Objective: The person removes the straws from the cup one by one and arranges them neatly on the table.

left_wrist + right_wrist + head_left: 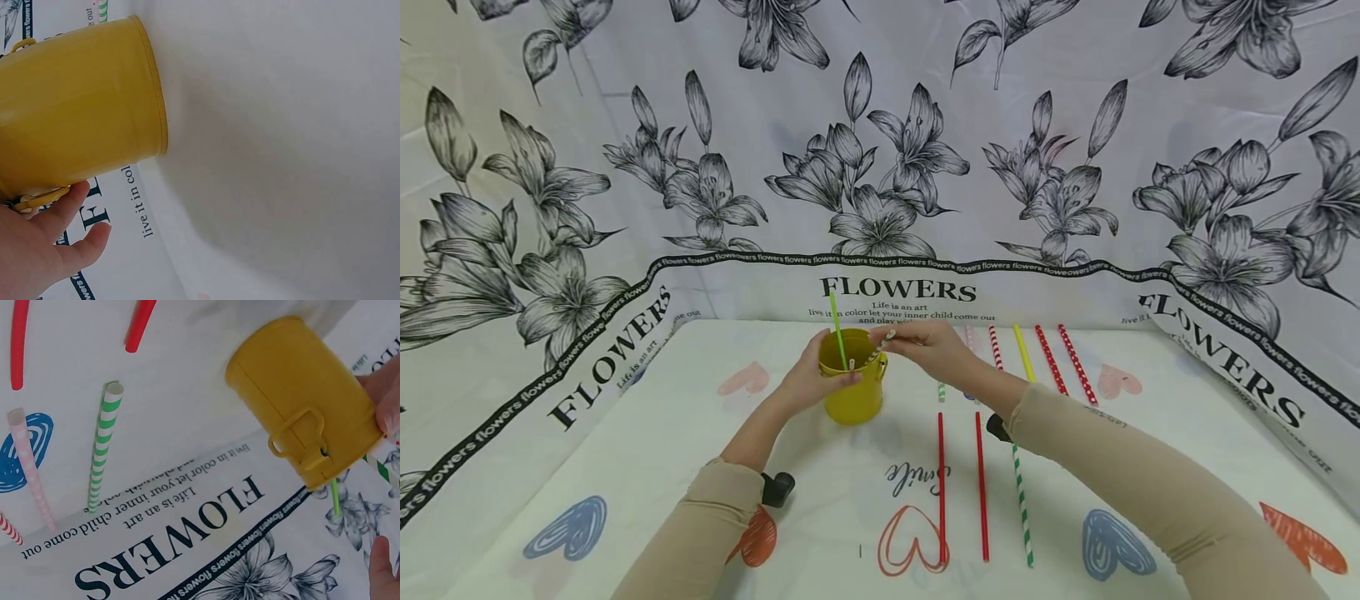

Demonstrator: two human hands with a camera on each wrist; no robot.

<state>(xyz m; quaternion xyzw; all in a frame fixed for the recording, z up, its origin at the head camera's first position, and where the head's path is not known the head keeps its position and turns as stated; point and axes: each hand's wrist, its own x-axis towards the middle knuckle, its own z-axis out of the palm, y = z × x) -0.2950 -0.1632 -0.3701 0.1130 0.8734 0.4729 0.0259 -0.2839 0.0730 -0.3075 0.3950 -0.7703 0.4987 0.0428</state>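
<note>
A yellow bucket (853, 404) stands on the table with its wire handle hanging down. My left hand (808, 379) grips its upper left side, thumb across the front near the rim. Inside, a plain green straw (837, 325) rises well above the rim, beside the pale end of another straw (852, 364). At the rim's right side, my right hand (928, 346) pinches a striped straw (889, 336) that slants into the bucket's mouth. Its green and white stripes show in the right wrist view, where the bucket (294, 394) hides part of it.
Two plain red straws (982, 483) and a green-striped straw (1022, 500) lie at the front. Behind lie a yellow straw (1024, 350), red polka-dot straws (1077, 362), a red-striped straw (996, 346), a pink straw (31, 465) and another green-striped straw (104, 440). A flowered curtain (880, 208) hangs behind.
</note>
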